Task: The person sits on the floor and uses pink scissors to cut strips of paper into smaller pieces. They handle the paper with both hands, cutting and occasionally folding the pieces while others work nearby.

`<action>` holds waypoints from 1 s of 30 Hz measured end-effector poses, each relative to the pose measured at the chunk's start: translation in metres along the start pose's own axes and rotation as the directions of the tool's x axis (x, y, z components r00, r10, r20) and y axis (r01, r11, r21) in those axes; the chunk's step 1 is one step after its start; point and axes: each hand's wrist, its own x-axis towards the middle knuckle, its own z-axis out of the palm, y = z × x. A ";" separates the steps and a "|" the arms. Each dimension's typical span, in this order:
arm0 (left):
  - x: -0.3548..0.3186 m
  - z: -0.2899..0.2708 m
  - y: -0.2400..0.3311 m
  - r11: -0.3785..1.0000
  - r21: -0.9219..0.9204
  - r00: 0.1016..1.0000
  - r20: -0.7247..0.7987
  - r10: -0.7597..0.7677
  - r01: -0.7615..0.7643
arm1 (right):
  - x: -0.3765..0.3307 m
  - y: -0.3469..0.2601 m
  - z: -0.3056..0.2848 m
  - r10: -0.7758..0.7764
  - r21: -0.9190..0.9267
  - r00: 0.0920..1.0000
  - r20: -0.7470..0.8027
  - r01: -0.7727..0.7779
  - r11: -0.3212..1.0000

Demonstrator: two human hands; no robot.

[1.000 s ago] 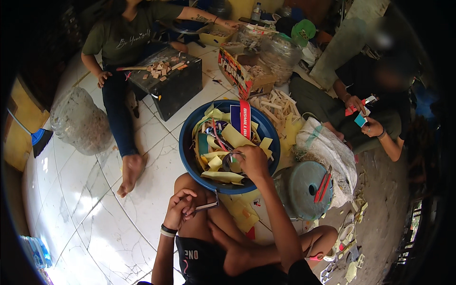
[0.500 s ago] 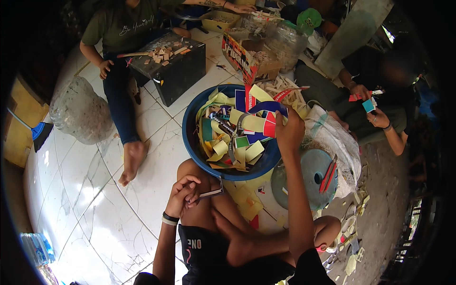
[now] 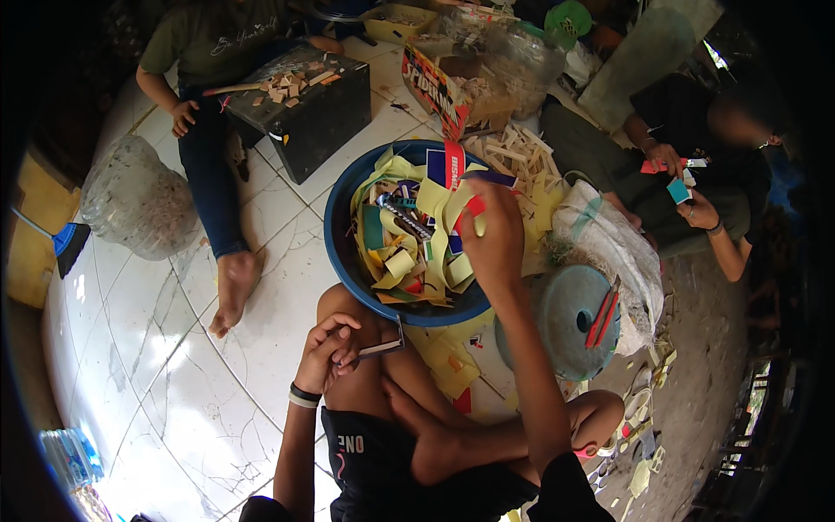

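My left hand (image 3: 329,352) is closed over my knee, shut on a small flat piece (image 3: 381,348) with a pale face and dark edges. My right hand (image 3: 494,235) is over the right side of a round blue basin (image 3: 333,248), its fingers closed on coloured sticker strips. A red patch (image 3: 474,206) of these shows by the fingers; the rest is mostly hidden behind the hand. Curled yellow paper strips (image 3: 401,264), a green piece (image 3: 373,228) and a red strip (image 3: 454,165) lie in the basin.
A black box (image 3: 326,109) bearing small wooden pieces stands beyond the basin. Wooden sticks (image 3: 517,152) are heaped beside a printed carton (image 3: 435,91). At right, red-handled scissors (image 3: 603,317) lie on a round bluish lid (image 3: 557,322) near a white sack (image 3: 613,252). Two other people sit nearby.
My right hand has moved left, further over the basin, with the strips, and they now show less. My left hand keeps its piece over my knee. The whole view has shifted slightly.
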 end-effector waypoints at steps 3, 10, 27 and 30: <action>0.001 0.000 -0.001 1.000 0.016 1.000 -0.016 -0.001 0.001 | -0.008 -0.004 0.022 -0.065 0.236 0.886 0.459 -0.051 0.970; 0.000 -0.001 -0.002 1.000 0.028 0.999 -0.032 0.002 -0.001 | -0.022 0.006 0.072 -0.277 0.120 0.634 0.722 0.280 0.953; -0.002 -0.005 -0.002 0.999 -0.025 0.999 -0.031 0.027 -0.028 | -0.026 0.042 -0.022 -0.018 0.679 0.868 0.497 -0.376 0.630; -0.003 -0.003 -0.003 0.999 -0.013 0.999 -0.020 0.033 -0.033 | -0.045 0.039 -0.044 0.040 0.741 0.903 0.429 -0.377 0.556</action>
